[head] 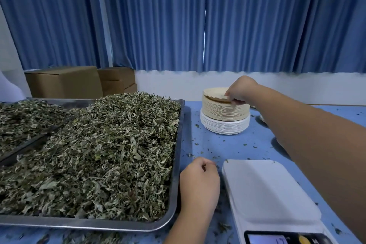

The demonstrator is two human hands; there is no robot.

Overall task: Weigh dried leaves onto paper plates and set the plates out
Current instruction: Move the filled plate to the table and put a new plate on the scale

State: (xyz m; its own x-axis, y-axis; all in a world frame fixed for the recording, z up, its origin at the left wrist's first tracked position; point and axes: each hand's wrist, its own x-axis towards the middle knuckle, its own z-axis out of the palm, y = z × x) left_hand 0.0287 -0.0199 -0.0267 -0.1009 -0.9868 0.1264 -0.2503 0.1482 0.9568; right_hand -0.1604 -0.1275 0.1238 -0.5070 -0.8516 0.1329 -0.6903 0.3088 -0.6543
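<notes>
Your blue table (227,144) carries a steel tray (79,224) at left, a stack of paper plates (223,119) farther back, a white scale (267,194) near you, and scattered leaf crumbs (215,157).

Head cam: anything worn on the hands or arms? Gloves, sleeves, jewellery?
Nothing worn that shows. Left hand and right hand are bare: no gloves, rings or watch. The right forearm is bare to the frame edge; no sleeve in view on either arm.

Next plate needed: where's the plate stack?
Head view, right of centre: the plate stack stands beyond the scale, right of the tray, the right hand pinching its top plate.
</notes>
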